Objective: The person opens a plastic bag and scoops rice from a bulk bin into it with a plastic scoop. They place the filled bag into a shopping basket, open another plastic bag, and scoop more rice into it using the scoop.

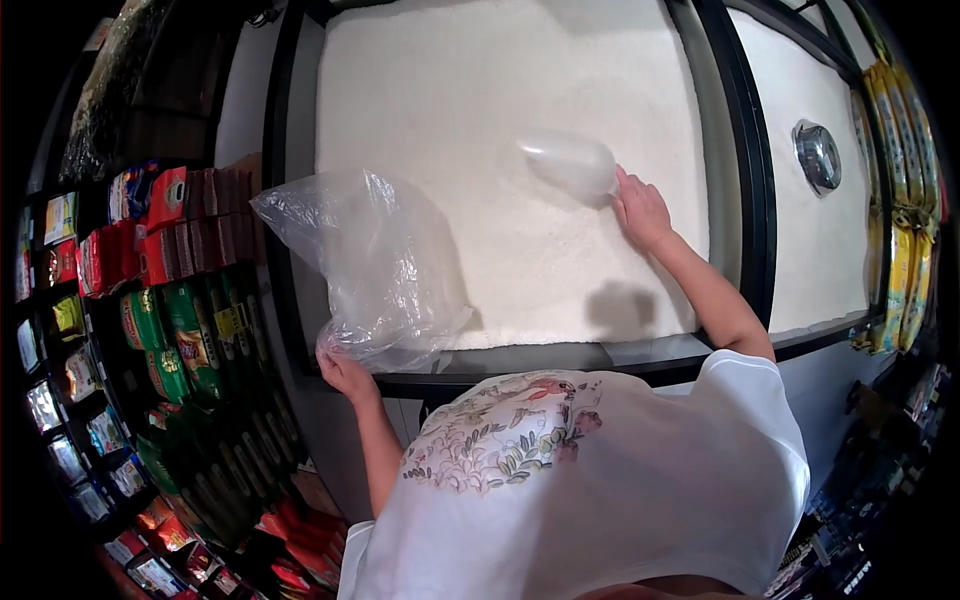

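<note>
Head view: left grip (346,370) clamped on bag (385,262); right grip (641,208) clamped on scoop (572,167); packet labels (194,345) illegible.

My bare arms (712,295) stretch forward.
Left hand (347,372) curled, left of centre; right hand (642,206) curled, upper right.

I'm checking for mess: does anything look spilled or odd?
No spill shows. Slightly odd: a round, dark, shiny object sits alone on the white, loose-looking material in the right-hand, black-framed bin; what it is, I cannot tell.
</note>
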`<state>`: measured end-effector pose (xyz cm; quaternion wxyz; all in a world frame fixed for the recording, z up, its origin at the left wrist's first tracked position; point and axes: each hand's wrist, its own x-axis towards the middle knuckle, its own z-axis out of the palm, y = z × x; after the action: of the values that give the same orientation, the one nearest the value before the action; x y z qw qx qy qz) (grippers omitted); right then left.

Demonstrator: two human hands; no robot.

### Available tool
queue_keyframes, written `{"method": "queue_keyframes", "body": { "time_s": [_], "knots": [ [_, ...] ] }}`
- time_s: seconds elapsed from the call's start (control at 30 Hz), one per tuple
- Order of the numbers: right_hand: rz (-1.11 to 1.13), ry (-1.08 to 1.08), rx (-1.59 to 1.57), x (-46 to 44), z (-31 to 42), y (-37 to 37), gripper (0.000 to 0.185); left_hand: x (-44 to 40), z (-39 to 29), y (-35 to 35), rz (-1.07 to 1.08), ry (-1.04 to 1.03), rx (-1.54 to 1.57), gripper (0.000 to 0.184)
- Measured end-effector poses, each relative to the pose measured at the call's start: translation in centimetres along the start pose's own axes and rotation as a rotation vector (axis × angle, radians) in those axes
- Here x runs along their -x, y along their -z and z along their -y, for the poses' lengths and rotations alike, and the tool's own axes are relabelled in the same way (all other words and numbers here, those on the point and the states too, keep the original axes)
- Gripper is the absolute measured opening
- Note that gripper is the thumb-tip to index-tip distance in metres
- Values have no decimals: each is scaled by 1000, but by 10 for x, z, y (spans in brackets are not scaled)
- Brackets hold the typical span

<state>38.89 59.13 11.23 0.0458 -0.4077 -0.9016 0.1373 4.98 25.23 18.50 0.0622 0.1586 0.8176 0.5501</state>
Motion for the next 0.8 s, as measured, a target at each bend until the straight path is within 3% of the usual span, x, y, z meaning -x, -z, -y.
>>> {"method": "queue_keyframes", "body": {
  "time_s": [0.1,0.2,0.33,0.6,0.8],
  "knots": [
    [-94,-386,-12,-27,-32,1,49,3,-6,-2,-10,-14,-48,24],
    [-186,-530,-33,-30,-46,-15,48,5,-8,-5,-45,-21,-22,24],
    [-2,-456,-69,-5,-21,-31,49,5,-8,-2,-78,-45,-87,24],
    [106,83,-144,54,30,-48,52,1,-7,-4,-57,-36,-7,25],
    [304,-69,-228,66,51,-37,46,-3,-11,-11,-68,27,84,27]
  ]
}}
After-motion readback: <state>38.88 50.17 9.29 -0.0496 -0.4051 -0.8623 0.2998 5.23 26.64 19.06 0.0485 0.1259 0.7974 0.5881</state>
